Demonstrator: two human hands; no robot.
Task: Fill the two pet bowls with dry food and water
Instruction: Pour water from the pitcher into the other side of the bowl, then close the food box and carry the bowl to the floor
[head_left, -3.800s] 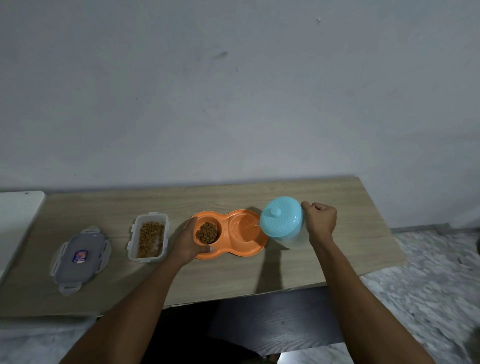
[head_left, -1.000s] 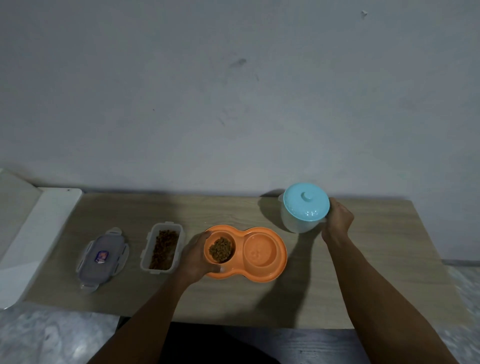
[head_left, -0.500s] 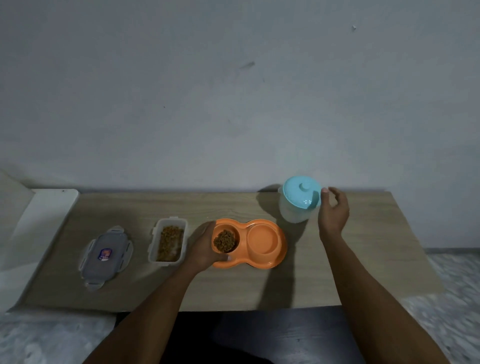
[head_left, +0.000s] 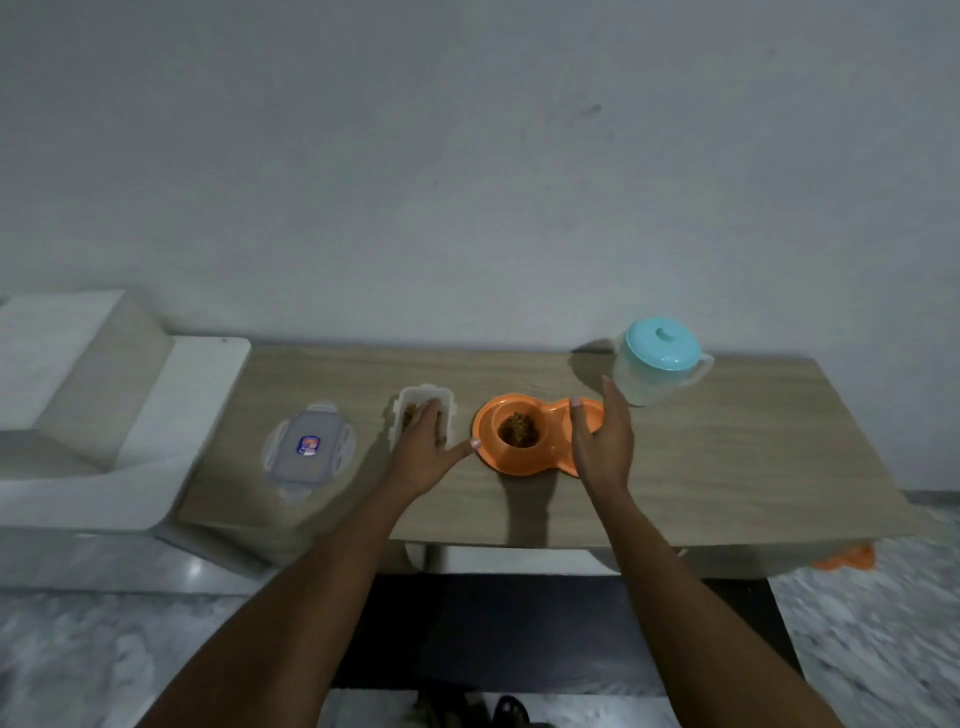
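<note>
Pet bowls (head_left: 488, 444): one orange double dish, mid tabletop (head_left: 727, 457), long axis running left-right along the front edge. Left well holds a heap of dry food (head_left: 518, 431). Right well is mostly hidden under the right hand (head_left: 602, 447), so I can't tell if there's water in it.

Right hand: released, fingers straight, hovering over or resting on the right end of the dish, gripping nothing. Left hand (head_left: 423, 447): also released, fingers laid flat over the open food container (head_left: 423, 391) just left of the dish, thumb stuck out toward the dish's left rim. Can't tell if the fingertips touch the kibble inside. Container lid (head_left: 309, 448) lies flat further left, apart from it.

Water pitcher (head_left: 649, 382), clear body with teal lid on, stands upright behind and to the right of the dish, near the back edge.

Key relation: the pitcher sits back-right of the right hand, close, with nothing between; the left hand is well apart across the dish. Likely call: food side done, water side unconfirmed. Any further pour belongs to the right hand, reaching away and rightward for the handle on the pitcher's right side.
</note>
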